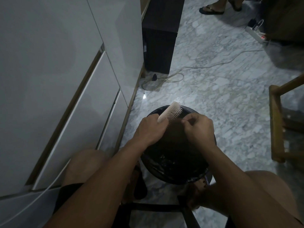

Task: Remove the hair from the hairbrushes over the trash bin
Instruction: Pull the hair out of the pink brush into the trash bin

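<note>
A white hairbrush (171, 113) with pale bristles is held over a round black trash bin (174, 168) lined with a black bag. My left hand (150, 129) grips the brush by its handle, the head pointing up and away. My right hand (199, 127) hovers just right of the bristles with fingers curled and thumb and fingertips pinched together. Whether hair sits between them is too dim to tell. The bin stands on the floor between my knees.
White cabinets (57, 79) fill the left side. A dark cabinet (159, 38) and loose cables (164, 79) lie beyond the bin. A wooden chair frame (278, 122) stands at the right. Another person's sandalled feet (212, 8) and a power strip (256, 32) are at the top.
</note>
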`<state>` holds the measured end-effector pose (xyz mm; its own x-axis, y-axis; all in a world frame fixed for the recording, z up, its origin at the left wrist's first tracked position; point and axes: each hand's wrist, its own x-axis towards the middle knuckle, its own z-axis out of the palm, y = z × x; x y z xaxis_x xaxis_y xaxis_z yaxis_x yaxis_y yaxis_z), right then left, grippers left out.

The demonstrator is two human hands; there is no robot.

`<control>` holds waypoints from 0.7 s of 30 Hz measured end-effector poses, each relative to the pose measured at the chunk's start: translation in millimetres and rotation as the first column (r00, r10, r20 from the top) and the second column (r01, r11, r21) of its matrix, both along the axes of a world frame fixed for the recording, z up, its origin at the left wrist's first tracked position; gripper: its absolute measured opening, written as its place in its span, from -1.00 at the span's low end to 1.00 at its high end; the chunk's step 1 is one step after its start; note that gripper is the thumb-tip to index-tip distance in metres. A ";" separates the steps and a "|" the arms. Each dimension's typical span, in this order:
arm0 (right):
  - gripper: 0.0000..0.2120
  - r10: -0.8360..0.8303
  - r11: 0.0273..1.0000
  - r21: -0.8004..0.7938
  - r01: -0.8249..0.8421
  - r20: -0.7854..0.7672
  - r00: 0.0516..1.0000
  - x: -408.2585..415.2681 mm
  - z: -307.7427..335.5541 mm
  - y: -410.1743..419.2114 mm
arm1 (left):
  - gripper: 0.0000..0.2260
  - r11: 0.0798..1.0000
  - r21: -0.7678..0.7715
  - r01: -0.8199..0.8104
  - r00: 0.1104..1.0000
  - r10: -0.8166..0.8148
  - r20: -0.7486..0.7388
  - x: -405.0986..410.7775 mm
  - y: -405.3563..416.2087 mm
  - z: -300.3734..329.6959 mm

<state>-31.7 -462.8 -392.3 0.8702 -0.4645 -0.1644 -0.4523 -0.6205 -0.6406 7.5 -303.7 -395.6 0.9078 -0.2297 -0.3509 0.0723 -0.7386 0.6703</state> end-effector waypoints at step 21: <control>-0.79 0.138 0.892 0.430 -0.143 0.042 0.990 -2.6 -9.6 5.6 | -0.76 0.993 -0.108 -0.050 0.987 0.033 -0.158 0.6 1.1 4.2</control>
